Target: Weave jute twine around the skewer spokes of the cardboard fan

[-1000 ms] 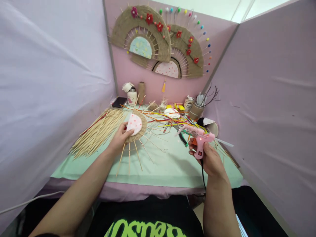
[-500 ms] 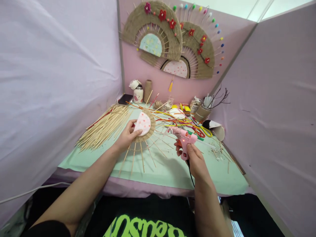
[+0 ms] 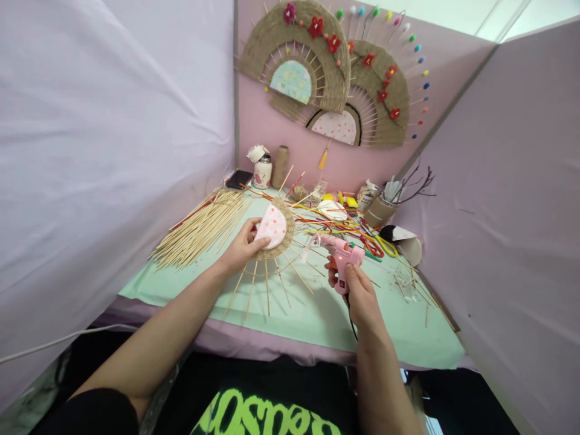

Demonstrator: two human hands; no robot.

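Note:
My left hand (image 3: 242, 249) grips a half-made fan (image 3: 275, 229): a pink dotted half-disc ringed with woven jute, with thin wooden spokes fanning out toward me over the green mat (image 3: 317, 308). My right hand (image 3: 357, 296) is wrapped round the handle of a pink hot glue gun (image 3: 339, 255), whose red light is on. The nozzle points left toward the fan's right edge, a short gap away. The gun's black cord drops down past my wrist.
A heap of bamboo skewers (image 3: 202, 226) lies at the left. Coloured sticks, red scissors (image 3: 372, 246), a jar (image 3: 263, 171), a twine spool (image 3: 280, 165), a phone (image 3: 239, 179) and a cup of tools (image 3: 379, 209) crowd the back. Finished fans (image 3: 326, 72) hang on the pink wall; cloth panels close both sides.
My right hand has carried the glue gun leftward, closer to the fan. My left hand has kept its hold on the fan. The camera view has shifted a little leftward.

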